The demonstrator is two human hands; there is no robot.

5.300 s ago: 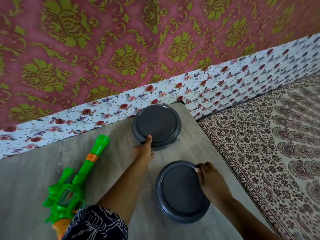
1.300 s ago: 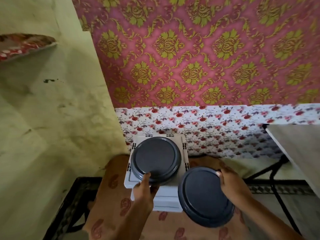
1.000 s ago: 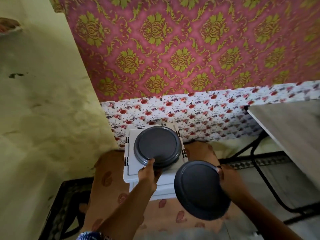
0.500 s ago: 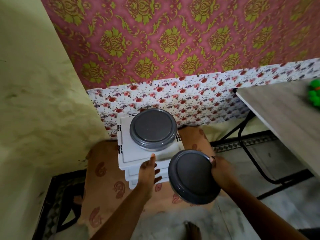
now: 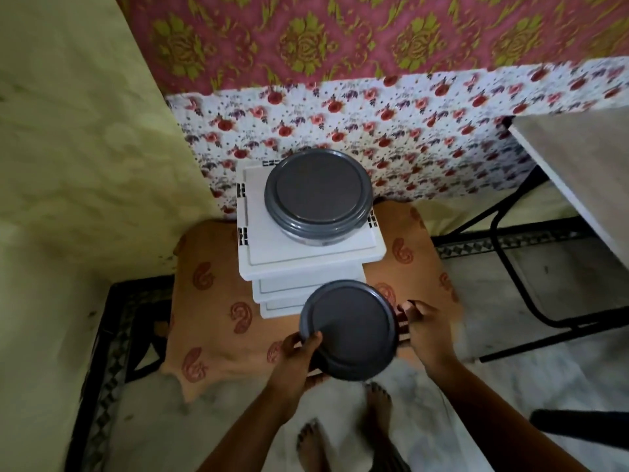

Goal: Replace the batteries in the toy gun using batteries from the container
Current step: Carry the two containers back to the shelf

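Your left hand (image 5: pixel 299 352) and right hand (image 5: pixel 425 332) curl their fingers round the rim of a round, dark grey lidded container (image 5: pixel 349 330), held near the white boxes (image 5: pixel 306 264) bearing its twin (image 5: pixel 318 195).

Left hand (image 5: pixel 299 356) and right hand (image 5: pixel 425 330) curl inward, arms extended.
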